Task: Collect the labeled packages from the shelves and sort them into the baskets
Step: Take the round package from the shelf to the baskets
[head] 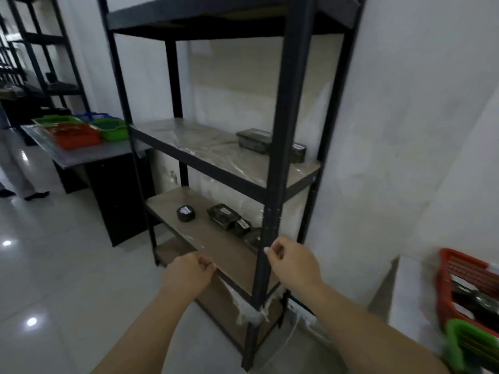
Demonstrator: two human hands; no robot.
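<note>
Labeled packages point(223, 215) on black shelves point(275, 171)

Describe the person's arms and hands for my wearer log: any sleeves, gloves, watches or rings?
Both forearms are bare as far as the picture shows, with no sleeves in view. The left hand and right hand wear no gloves. No watch, band or ring shows, though blur could hide a thin ring.
</note>
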